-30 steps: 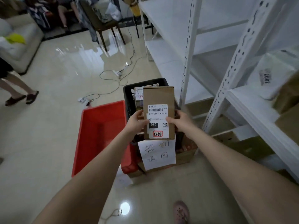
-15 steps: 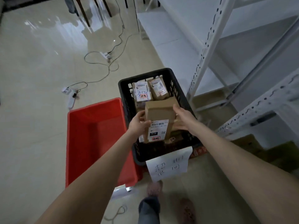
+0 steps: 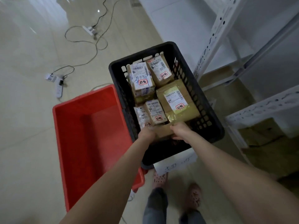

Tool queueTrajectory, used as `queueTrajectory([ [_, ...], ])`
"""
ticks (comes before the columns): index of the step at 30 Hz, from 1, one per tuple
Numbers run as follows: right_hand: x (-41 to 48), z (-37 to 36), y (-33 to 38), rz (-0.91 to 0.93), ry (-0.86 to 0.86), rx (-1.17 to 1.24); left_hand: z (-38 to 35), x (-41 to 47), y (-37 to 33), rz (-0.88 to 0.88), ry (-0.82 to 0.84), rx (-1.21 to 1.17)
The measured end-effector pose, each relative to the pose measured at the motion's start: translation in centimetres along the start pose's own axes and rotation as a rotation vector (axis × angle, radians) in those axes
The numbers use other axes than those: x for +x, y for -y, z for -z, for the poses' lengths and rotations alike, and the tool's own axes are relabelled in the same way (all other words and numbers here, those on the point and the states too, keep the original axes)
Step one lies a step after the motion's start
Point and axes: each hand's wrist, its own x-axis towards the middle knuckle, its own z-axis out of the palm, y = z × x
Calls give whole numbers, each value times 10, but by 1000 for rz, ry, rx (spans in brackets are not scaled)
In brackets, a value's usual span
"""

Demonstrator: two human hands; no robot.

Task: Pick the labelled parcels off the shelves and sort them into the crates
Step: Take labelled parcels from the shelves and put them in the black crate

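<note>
A brown cardboard parcel (image 3: 163,132) is down inside the near end of the black slatted crate (image 3: 208,110). My left hand (image 3: 146,135) grips its left side and my right hand (image 3: 180,130) grips its right side. Its label is out of sight. Several other labelled brown parcels lie in the crate, among them a large taped one (image 3: 177,101) and a small one (image 3: 155,112). A red crate (image 3: 90,136) with nothing in it stands directly left of the black crate.
White metal shelving (image 3: 215,29) stands right of the crates, with cardboard boxes (image 3: 262,133) on the floor beneath. A white paper sign (image 3: 176,164) hangs on the black crate's near wall. Cables and a power strip (image 3: 59,88) lie on the tiled floor. My feet are below.
The parcel was held upright at chest height with its label showing; both hands have lowered it into the near end of the black crate, and the view has tipped downward.
</note>
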Motion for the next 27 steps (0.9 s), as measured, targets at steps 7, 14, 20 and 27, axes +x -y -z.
queueTrajectory([
  [7,-1,-1,-2,-12,11,-243,-15,0,-8,-63,81,332],
  [14,-20,21,7,54,-77,-506,-6,-15,-19,-125,23,525],
  [20,-63,49,15,271,-261,-626,6,-34,-34,-253,-119,563],
  [27,-131,102,15,469,-425,-865,-3,-104,-88,-591,-323,914],
])
